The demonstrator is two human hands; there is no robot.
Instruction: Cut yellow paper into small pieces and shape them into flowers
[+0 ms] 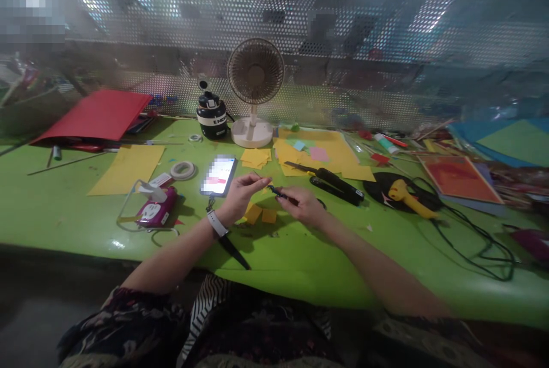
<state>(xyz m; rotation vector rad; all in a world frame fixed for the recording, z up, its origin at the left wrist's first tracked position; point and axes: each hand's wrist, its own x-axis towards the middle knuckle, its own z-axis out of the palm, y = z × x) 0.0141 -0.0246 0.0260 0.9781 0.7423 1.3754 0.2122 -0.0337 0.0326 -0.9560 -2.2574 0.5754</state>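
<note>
My right hand (302, 205) is closed around a dark hand tool (285, 195), whose kind I cannot make out. Its narrow end points left, meeting the fingertips of my left hand (244, 193). Those fingers are pinched together on a thin stick or wire (257, 174), with a bit of yellow at the tips. Just below the hands lie small yellow-orange paper squares (269, 216). A lit phone (218, 175) is beside my left hand. To the right of my right hand rests a long black stapler-like tool (338, 186).
Behind stand a fan (253, 130) and a black bottle (212, 119). At left are a tape roll (183, 170), a purple power socket (156, 210) and yellow paper (128, 167). A yellow glue gun (409, 199) with a looping cable (480, 230) lies right. Yellow sheets (338, 147) cover the back middle.
</note>
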